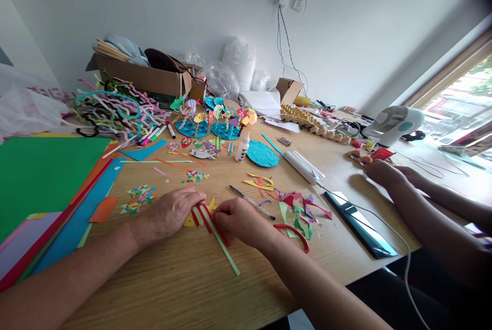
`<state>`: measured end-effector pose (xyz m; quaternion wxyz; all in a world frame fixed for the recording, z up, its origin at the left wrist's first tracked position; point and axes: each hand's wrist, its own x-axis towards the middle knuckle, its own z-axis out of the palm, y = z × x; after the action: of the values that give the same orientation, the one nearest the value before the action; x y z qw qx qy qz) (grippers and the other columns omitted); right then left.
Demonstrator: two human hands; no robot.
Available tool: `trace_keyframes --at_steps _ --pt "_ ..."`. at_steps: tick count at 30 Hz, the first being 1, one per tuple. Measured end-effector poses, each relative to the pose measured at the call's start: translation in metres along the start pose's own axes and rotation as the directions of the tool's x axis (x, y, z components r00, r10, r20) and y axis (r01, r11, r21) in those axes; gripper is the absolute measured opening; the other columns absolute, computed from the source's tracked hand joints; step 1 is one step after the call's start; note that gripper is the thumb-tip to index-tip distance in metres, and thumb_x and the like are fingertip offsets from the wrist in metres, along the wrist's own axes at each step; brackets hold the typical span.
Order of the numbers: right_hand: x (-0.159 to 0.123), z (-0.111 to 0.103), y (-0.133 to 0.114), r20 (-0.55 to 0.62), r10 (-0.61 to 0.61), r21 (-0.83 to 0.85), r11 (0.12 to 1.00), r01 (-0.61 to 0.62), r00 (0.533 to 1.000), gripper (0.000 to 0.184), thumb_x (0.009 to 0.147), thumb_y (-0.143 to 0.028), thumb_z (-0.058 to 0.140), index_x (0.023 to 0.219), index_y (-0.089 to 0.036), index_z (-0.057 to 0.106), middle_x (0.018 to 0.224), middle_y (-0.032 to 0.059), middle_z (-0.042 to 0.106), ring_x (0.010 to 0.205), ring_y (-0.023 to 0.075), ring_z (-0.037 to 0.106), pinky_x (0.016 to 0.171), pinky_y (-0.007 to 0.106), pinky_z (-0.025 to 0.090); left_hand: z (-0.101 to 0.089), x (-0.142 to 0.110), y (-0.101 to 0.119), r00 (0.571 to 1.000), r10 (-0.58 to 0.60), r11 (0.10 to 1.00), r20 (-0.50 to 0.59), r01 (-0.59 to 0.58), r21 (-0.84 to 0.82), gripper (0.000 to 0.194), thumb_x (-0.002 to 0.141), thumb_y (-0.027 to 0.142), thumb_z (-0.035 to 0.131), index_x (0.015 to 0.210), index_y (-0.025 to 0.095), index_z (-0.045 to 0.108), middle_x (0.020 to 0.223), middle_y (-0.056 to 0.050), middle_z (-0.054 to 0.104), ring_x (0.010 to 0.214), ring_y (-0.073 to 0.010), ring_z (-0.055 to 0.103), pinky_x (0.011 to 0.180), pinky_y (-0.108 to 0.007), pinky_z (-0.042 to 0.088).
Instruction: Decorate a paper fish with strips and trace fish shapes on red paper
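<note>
My left hand [172, 212] is closed, its thumb and fingertips pressed on the upper ends of several narrow red and green paper strips [220, 239]. These strips lie side by side, slanting over a yellow paper piece [189, 222] that is mostly covered by strips and fingers. My right hand [239, 220] pinches at a red paper strip [223, 236] on the right side of the row; its fingertips are partly hidden. The longest green strip reaches toward the table's front. Just beyond my right hand lies a pen [251, 202], with red-handled scissors [294, 235] to its right.
Paper scraps [302, 207], a phone [359, 225] and a white power bank [303, 167] lie to the right. Another person's hand [378, 172] works there. A glue bottle [242, 148] stands beside a blue disc [263, 153]. Coloured sheets [46, 176] cover the left.
</note>
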<state>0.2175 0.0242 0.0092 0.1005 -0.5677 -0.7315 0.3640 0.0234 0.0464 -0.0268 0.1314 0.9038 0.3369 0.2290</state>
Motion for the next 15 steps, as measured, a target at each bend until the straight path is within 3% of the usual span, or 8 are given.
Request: trace_keyframes --at_steps 5,10,15 --pt "-0.023 -0.002 0.006 -0.105 -0.046 -0.045 0.998 0.042 0.993 0.017 0.074 -0.013 0.048 0.067 -0.017 0.063 0.060 -0.0036 0.057 0.058 0.0085 0.048 0.053 0.019 0.031 -0.002 0.002 -0.001 0.999 -0.050 0.998 -0.020 0.049 -0.043 0.031 0.080 0.005 0.032 0.095 0.018 0.056 0.090 -0.002 0.066 0.086 -0.0132 0.062 0.077 -0.023 0.048" --pt "-0.058 0.004 0.011 -0.151 -0.127 -0.256 0.963 0.086 0.980 0.010 0.078 -0.016 0.053 0.076 -0.018 0.062 0.078 0.0005 0.064 0.071 0.0121 0.056 0.061 0.020 0.034 -0.012 0.002 -0.005 0.992 -0.103 0.993 -0.072 0.099 -0.062 0.033 0.080 0.008 0.033 0.103 0.016 0.056 0.102 -0.005 0.067 0.094 -0.0143 0.062 0.081 -0.023 0.048" --pt "-0.084 0.011 0.015 -0.092 -0.023 -0.377 0.926 -0.013 0.995 0.009 0.081 -0.016 0.052 0.080 -0.018 0.061 0.085 0.0013 0.064 0.070 0.0120 0.058 0.059 0.020 0.035 -0.020 0.002 0.003 0.983 0.060 0.998 -0.171 -0.058 0.015 0.025 0.085 0.011 0.038 0.096 0.018 0.060 0.093 -0.004 0.067 0.091 -0.0150 0.062 0.081 -0.024 0.047"
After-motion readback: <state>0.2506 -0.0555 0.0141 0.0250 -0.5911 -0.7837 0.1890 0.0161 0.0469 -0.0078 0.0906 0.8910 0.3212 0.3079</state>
